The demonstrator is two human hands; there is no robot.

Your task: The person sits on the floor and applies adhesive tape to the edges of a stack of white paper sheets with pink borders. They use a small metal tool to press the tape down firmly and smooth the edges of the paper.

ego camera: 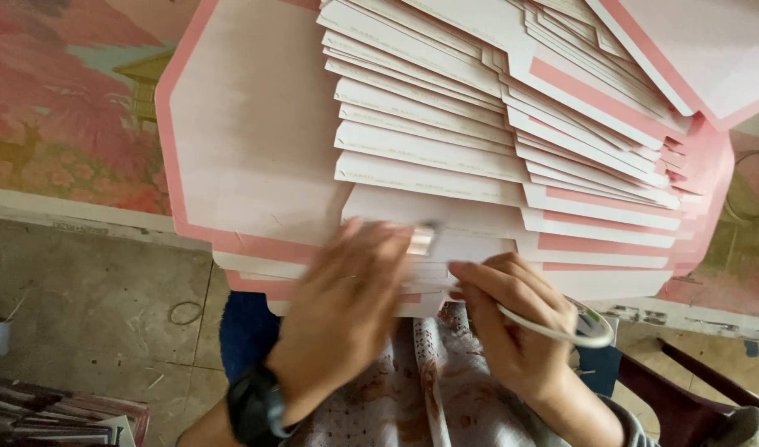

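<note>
- Dozens of pink-edged white card sheets (445, 157) lie fanned, overlapping.
- Left hand (346, 314), blurred, fingers spread flat on them.
- Right hand (512, 323) pinches a tape roll (590, 331).

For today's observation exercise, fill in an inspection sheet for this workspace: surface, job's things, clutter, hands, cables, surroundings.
Surface: patterned pink table, mostly covered.
Job's things: fanned stack of pink-edged white card sheets; roll of tape.
Clutter: rubber band on the floor; pile of printed sheets at lower left.
Hands: left hand, blurred, lies on the nearest sheets; right hand holds the tape roll.
Cables: nothing seen.
Surroundings: bare concrete floor; dark red chair at right.
</note>
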